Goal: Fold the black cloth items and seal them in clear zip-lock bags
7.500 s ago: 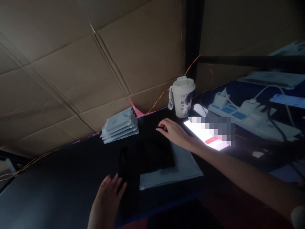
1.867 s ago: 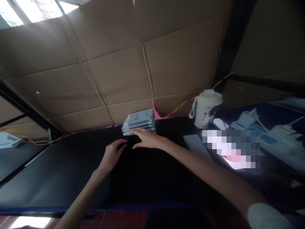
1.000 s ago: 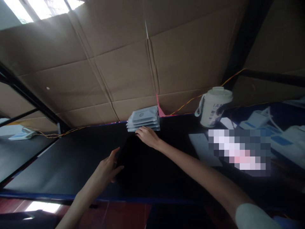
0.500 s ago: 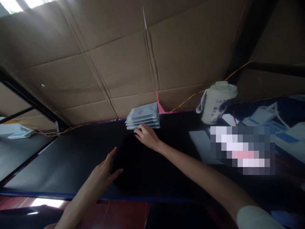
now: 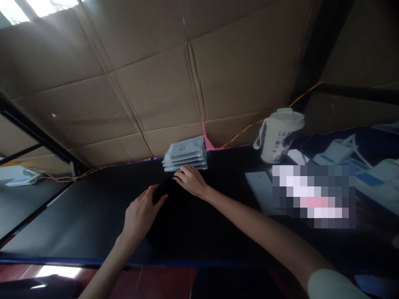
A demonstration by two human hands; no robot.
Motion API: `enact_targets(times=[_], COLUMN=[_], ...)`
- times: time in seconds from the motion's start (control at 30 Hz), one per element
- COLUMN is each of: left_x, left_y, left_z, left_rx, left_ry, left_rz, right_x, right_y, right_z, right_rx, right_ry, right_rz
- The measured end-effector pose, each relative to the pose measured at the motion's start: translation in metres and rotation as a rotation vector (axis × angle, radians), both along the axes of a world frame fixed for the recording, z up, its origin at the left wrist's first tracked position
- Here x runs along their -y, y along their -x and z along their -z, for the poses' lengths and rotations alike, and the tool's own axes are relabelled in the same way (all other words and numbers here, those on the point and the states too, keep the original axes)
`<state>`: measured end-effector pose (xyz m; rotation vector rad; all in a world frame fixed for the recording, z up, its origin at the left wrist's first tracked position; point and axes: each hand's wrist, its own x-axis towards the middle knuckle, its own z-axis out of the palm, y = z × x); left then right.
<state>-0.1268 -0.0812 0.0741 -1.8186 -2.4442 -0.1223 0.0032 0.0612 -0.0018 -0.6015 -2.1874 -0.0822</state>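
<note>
Left hand [image 5: 141,214] has come up closer to the right hand [image 5: 191,181] since half a second ago. The black cloth [image 5: 170,216] (looks like cloth, anyway) is on the near side of the packet stack [image 5: 185,153], stretching back toward the person. Left thumb and fingers are clamped on its left edge. Right hand's nearer the stack, fingers curled at the cloth's far edge; can't tell if they're gripping. Black on a black table [image 5: 87,216], so no clue on its long axis.

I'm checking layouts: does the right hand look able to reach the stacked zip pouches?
Probably yes: the stacked zip pouches sit just beyond the right hand, nothing visible between, though it seems occupied with a black item.
</note>
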Motion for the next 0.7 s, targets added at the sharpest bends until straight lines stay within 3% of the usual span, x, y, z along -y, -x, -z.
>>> enact_targets(times=[0.27,0.43,0.53,0.7], left_x=[-0.017,-0.024,-0.034,-0.042], left_y=[-0.005,-0.004,0.003,0.014], left_z=[-0.007,0.0,0.002,0.003], left_rx=[-0.086,-0.009,0.007,0.033], left_ry=[0.024,-0.115,-0.115,-0.074], left_rz=[-0.036,0.069,0.154,0.137], right_x=[-0.004,-0.004,-0.002,-0.001], right_y=[0.001,0.003,0.002,0.001], right_z=[0.002,0.005,0.004,0.002], right_rx=[-0.042,-0.033,-0.021,-0.012], right_ry=[0.013,0.016,0.017,0.037], right_rz=[-0.008,-0.036,-0.054,-0.049])
